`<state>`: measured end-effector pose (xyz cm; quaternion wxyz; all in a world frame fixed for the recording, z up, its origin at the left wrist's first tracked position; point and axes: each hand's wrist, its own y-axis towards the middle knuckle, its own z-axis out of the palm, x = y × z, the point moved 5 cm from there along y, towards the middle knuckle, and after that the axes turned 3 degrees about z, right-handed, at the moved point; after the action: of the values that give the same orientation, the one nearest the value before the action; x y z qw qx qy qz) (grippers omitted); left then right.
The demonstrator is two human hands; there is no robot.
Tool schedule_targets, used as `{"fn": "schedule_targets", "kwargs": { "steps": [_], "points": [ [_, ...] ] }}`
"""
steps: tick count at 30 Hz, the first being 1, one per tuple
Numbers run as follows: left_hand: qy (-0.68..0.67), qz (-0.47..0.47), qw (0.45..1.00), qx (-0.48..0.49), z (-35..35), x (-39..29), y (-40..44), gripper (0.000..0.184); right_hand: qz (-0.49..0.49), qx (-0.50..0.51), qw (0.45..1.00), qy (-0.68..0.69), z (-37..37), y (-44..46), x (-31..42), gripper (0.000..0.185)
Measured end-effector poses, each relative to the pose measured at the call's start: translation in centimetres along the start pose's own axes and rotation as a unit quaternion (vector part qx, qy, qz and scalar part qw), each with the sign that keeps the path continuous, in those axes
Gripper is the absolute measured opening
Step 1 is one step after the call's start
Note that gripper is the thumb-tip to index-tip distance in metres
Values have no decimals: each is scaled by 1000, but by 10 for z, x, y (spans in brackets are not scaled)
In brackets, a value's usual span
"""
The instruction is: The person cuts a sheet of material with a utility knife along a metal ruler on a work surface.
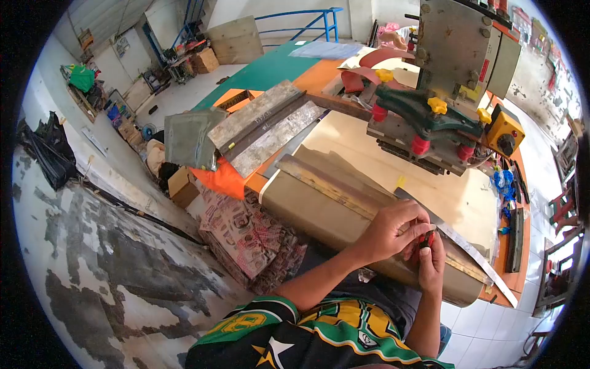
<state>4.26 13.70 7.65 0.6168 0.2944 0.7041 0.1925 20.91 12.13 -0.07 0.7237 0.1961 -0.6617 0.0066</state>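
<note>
The right hand [434,261] is gripping a small red-and-black tool [426,239], ideally steadily, while the left hand [393,230] is pinching its end.

Jersey [313,338] — green, black (some yellow)

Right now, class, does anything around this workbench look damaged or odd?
Yes: the wall at lower left looks damaged, because large dark grey patches break up its pale surface in ragged, uneven shapes.

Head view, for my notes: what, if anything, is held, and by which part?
A small red-and-black object: the right hand holds its lower end; the left hand seemingly pinches the upper.
</note>
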Motion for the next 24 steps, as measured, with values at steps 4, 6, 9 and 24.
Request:
{"fn": "schedule_targets", "kwargs": {
  "steps": [4, 6, 9, 24],
  "points": [
    [51, 25, 998, 16, -3, -11, 1, 11, -22, 3, 999, -34, -1, -2, 1, 50],
    [94, 60, 994, 13, -3, -16, 1, 11, -15, 13, 999, -39, -4, -3, -1, 50],
    [136, 82, 987, 10, -5, -18, 2, 11, -10, 10, 998, -64, -9, -7, -11, 51],
    [112, -42, 992, -38, -11, 3, -6, 16, 9, -42, 967, -251, -3, 0, 0, 42]
  ]
}}
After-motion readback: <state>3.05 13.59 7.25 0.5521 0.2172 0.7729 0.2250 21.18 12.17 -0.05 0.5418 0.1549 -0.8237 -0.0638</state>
